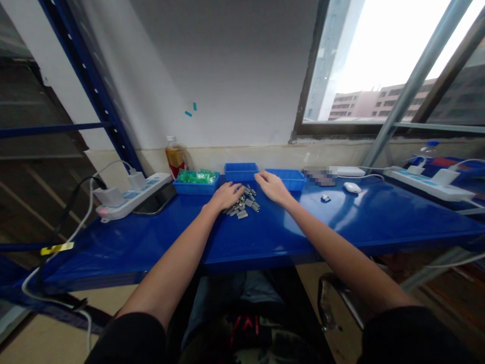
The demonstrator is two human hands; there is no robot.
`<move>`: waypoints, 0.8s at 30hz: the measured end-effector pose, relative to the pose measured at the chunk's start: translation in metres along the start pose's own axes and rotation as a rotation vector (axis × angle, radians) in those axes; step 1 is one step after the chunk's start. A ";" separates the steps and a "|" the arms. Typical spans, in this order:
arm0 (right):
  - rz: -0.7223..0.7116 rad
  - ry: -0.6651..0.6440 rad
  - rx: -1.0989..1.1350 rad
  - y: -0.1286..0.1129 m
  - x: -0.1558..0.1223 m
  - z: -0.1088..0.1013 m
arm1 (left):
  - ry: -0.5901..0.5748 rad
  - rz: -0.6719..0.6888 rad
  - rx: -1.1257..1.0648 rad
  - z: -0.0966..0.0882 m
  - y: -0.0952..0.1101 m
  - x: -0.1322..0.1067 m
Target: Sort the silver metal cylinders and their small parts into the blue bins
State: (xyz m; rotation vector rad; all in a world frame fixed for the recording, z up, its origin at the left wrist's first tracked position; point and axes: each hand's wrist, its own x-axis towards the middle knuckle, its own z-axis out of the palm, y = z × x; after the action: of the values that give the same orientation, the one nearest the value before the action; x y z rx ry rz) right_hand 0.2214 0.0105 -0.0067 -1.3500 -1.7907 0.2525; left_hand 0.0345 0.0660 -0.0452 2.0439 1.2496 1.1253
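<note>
Small silvery metal pieces (242, 214) lie in a loose pile on the blue table (250, 242). My left hand (227, 196) rests over the pile's left side, fingers stretched out and touching the pieces. My right hand (273, 188) is held just right of the pile, in front of the gap between two blue bins. Its fingers are bent and close together; whatever is between them, if anything, is hidden. The middle blue bin (241, 177) stands behind the pile. Partly covered by my right hand is the right blue bin (293, 186).
On the left stand a blue bin (195, 189) of green plastic packets, a drink bottle (175, 157), a phone (155, 199) and a power strip (132, 197). To the right lie a white earbud case (352, 187), a small white-and-metal item (325, 198) and another power strip (428, 184).
</note>
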 end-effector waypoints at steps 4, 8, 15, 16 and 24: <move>0.015 -0.030 -0.362 0.058 -0.038 -0.041 | -0.114 -0.012 0.247 0.013 0.008 0.000; 0.173 -0.125 -0.418 0.089 -0.038 -0.049 | -0.200 0.034 0.485 0.009 0.021 0.000; -0.018 -0.203 -0.368 0.063 -0.023 -0.013 | -0.226 0.012 0.513 -0.001 0.007 0.020; -0.057 -0.212 -0.341 0.058 -0.022 -0.005 | -0.263 0.024 0.502 0.002 0.006 0.023; -0.070 -0.251 -0.189 0.038 0.015 0.033 | -0.309 0.074 0.396 -0.006 0.005 0.028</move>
State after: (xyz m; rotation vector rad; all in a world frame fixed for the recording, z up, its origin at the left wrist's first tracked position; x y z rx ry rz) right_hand 0.2224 0.0487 -0.0425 -1.4339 -2.1113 0.2281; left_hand 0.0387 0.0881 -0.0277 2.4551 1.3229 0.5876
